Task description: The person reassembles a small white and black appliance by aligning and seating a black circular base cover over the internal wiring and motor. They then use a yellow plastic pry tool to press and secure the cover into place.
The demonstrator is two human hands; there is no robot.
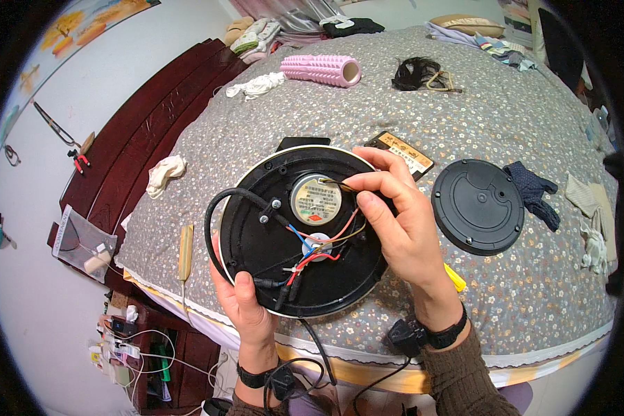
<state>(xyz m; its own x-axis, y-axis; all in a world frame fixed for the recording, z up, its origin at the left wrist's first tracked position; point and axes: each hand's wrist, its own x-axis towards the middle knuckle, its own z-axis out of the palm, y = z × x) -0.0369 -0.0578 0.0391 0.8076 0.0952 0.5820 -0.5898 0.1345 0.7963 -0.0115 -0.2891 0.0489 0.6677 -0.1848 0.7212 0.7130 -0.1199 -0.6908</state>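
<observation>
Round black plastic housing (252, 237): clasped by left grip (248, 313), seemingly for steadiness; thin dark wire (335, 182): pinched by right grip (405, 225)

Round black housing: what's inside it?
Inside the housing: a labelled round metal part, a smaller white disc and coloured wires. What lies beneath the metal part and disc can't be seen, and the right grip covers some of the housing's right side.
</observation>
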